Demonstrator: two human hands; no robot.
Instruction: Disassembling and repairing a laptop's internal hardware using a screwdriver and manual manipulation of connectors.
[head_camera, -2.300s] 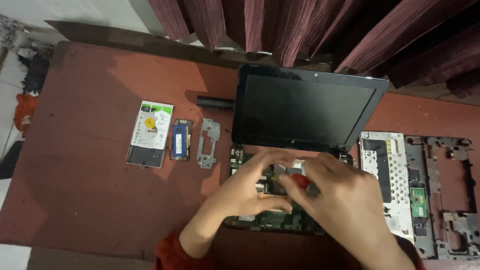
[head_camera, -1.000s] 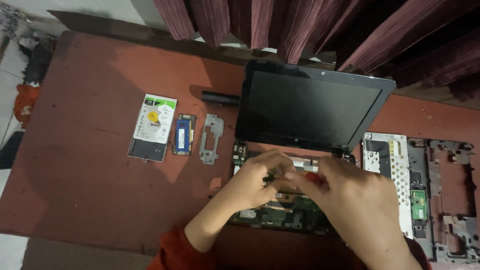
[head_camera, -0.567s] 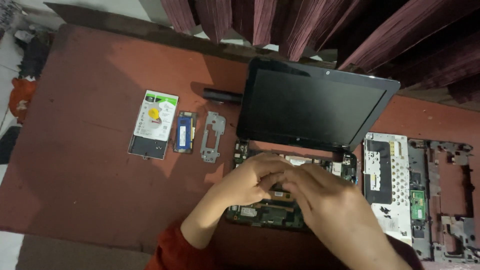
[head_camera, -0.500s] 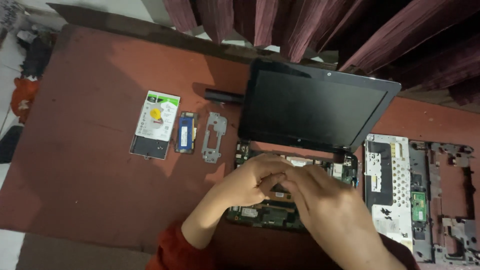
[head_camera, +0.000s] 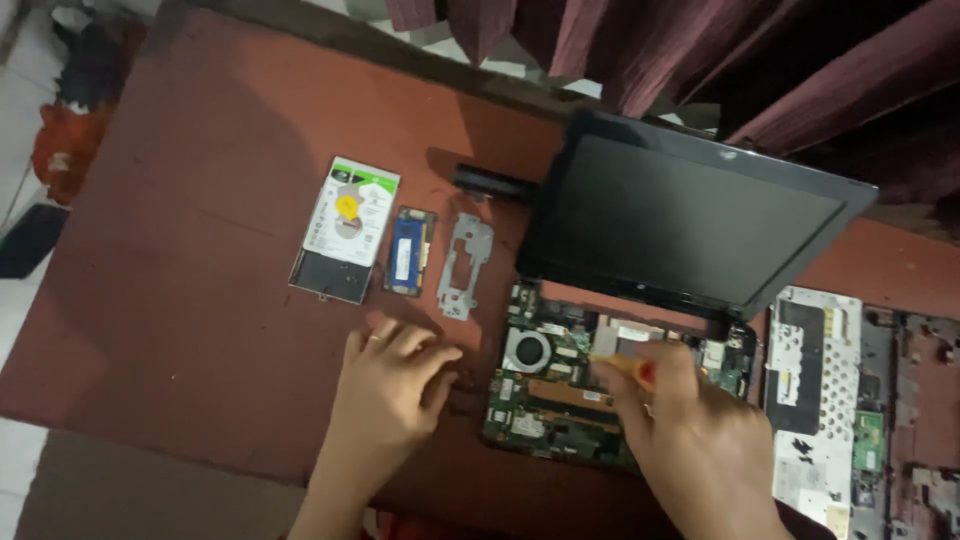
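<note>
Screwdriver (head_camera: 628, 368), with a yellow and red handle, sits clenched in the right hand (head_camera: 700, 440) at lower centre-right of the frame, its handle poking out leftward between thumb and fingers over the bare green motherboard (head_camera: 545, 400) of an opened laptop; the tip is too small to make out. That hand covers the right half of the board, so what lies under it cannot be seen. On the uncovered part, a round cooling fan (head_camera: 527, 351) sits near the board's upper left corner, with a copper-coloured strip just below it. The laptop's dark screen (head_camera: 690, 225) stands tilted open behind the board, filling the upper centre-right. The left hand (head_camera: 392, 385) lies at lower centre-left, palm down on the reddish-brown table (head_camera: 200, 200), fingers loosely curled and gripping nothing, fingertips just beside the board's left edge. Above it, in a row at centre-left, lie a hard drive (head_camera: 346, 228) with a green and white label, a small blue memory module (head_camera: 411, 251) and a grey metal bracket (head_camera: 464, 265), each apart from the next. A short black bar (head_camera: 490, 184) lies near the screen's left edge. At the right edge rest a perforated white and silver panel (head_camera: 820, 390) and a dark case frame (head_camera: 920, 400) touching it. Maroon curtains (head_camera: 700, 50) hang along the top.
</note>
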